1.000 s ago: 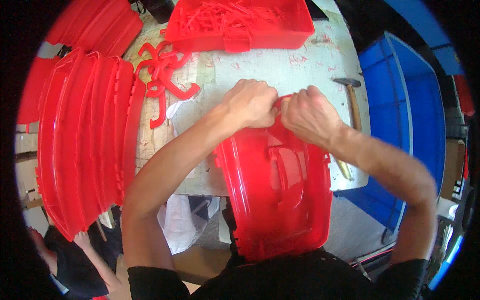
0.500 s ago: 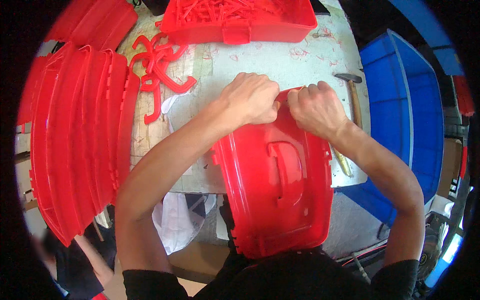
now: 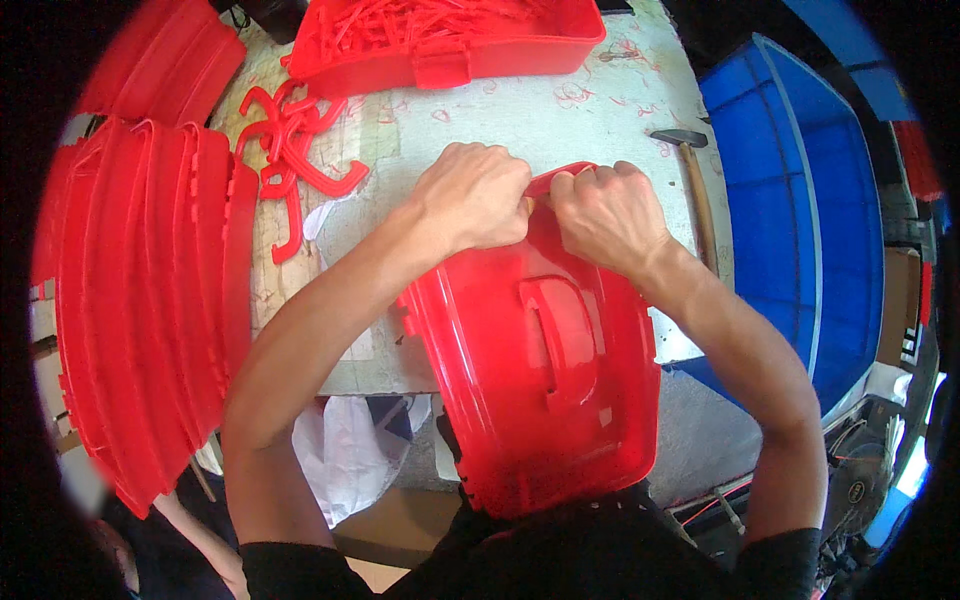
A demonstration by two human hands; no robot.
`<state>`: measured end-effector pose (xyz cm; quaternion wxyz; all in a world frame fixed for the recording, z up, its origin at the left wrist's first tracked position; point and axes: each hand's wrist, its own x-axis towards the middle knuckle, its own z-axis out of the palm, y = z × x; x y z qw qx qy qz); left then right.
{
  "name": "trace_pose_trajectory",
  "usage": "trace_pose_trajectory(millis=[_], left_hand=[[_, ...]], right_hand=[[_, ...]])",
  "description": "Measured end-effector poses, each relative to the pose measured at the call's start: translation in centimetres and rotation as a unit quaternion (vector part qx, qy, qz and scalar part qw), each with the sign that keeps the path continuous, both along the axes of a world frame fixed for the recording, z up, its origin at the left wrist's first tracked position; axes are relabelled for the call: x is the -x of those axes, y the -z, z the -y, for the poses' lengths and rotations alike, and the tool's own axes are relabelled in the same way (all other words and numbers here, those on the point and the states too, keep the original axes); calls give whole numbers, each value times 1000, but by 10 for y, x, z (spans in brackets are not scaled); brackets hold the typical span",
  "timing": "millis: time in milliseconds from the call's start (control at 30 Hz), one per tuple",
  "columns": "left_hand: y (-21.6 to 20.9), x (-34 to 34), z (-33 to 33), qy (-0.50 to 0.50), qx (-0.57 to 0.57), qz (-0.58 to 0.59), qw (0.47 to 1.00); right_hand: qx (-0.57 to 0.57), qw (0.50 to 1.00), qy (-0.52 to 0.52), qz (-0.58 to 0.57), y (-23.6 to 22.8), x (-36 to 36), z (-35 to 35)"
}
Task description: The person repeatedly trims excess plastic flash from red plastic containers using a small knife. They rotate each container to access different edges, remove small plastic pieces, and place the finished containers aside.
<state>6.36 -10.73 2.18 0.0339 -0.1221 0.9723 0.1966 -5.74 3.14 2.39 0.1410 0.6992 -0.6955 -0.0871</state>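
A red plastic lid-shaped piece [image 3: 490, 340] leans against my body, its far end over the table. A raised handle [image 3: 555, 345] of the same red plastic is on its face. My left hand [image 3: 475, 195] is closed on the lid's far edge, its fingers curled under and partly hidden. Just right of it, my right hand [image 3: 610, 215] grips the same edge in a fist. A narrow strip of the rim [image 3: 562, 178] shows between the two hands. Whether either hand also holds something small, I cannot make out.
Loose red handles [image 3: 290, 150] lie in a heap on the table [image 3: 400, 125]. Behind stands a red bin [image 3: 500, 65] of red strips. A hammer [image 3: 697, 195] and a blue crate [image 3: 770, 220] are right; stacked red lids [image 3: 150, 310] and another person's arm [image 3: 205, 540] left.
My view has shifted slightly, so most things appear further left. Both hands keep their hold on the lid's far edge. A yellowish tool right of the lid is now out of sight.
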Motion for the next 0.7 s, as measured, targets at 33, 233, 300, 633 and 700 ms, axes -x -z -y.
trace_pose_trajectory(millis=[33, 233, 300, 633, 700], left_hand=[[-2, 1, 0, 0, 3, 3, 1000], [3, 1, 2, -24, -11, 8, 1000], [8, 0, 5, -27, -8, 21, 999], [-2, -3, 34, -71, -570, 86, 814], [-3, -5, 37, -98, -632, 91, 763]], right_hand=[[1, 1000, -19, -19, -1, 2, 1], [-70, 969, -179, -153, -9, 11, 13], [-31, 980, -164, -111, -6, 8, 14], [162, 947, 33, 274, -18, -22, -35], [272, 892, -18, 361, -28, -38, -41]])
